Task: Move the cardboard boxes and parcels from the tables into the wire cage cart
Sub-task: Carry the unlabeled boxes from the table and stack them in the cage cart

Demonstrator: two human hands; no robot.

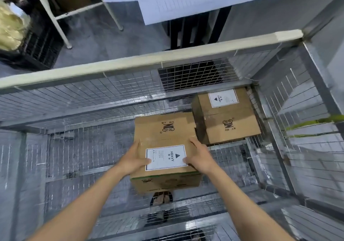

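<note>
We hold a cardboard box (pixel 163 147) inside the wire cage cart (pixel 149 62), left hand (pixel 133 159) and right hand (pixel 199 156) gripping its sides. One box (pixel 226 116) already rests in the far-right corner; remaining parcels are out of view.

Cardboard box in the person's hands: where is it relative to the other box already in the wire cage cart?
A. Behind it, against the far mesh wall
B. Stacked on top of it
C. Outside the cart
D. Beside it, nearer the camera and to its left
D. The held box, gripped by the left hand and right hand, sits nearer and left of the second box in the cart's far right corner.
</note>
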